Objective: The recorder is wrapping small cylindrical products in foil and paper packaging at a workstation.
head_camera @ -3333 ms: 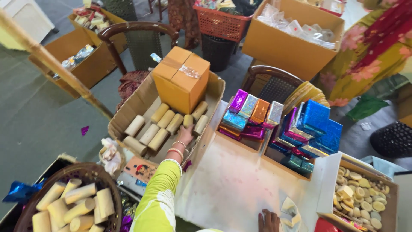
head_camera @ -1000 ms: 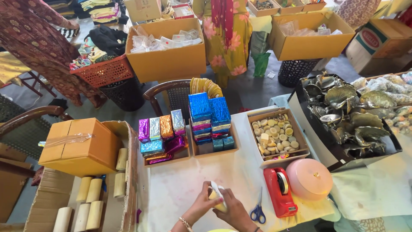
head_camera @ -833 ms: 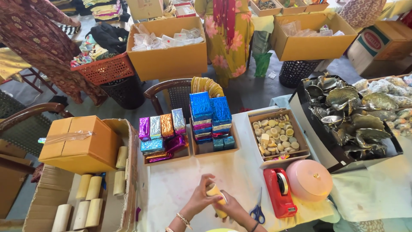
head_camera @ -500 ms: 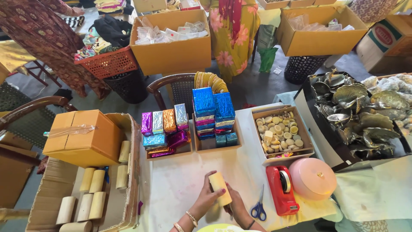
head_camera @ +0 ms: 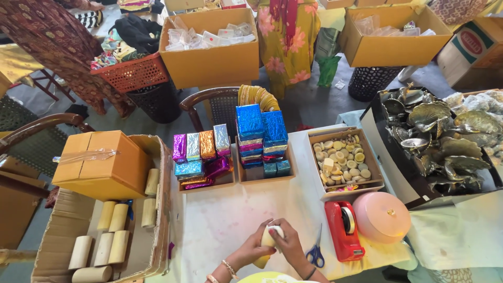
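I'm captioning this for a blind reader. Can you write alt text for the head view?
Both hands, left hand and right hand, hold a pale cylinder over a white table, beside blue scissors and a red tape dispenser. Behind stand foil-wrapped boxes.

One view only — a head-worn camera looking steeply down and forward over the white-covered table point(head_camera: 230, 225). The wearer's hands sit close at the bottom edge; the trays of foil-wrapped boxes point(head_camera: 201, 162) lie mid-frame, and the large cardboard boxes point(head_camera: 209, 52) on the floor — farthest off — fill the top.
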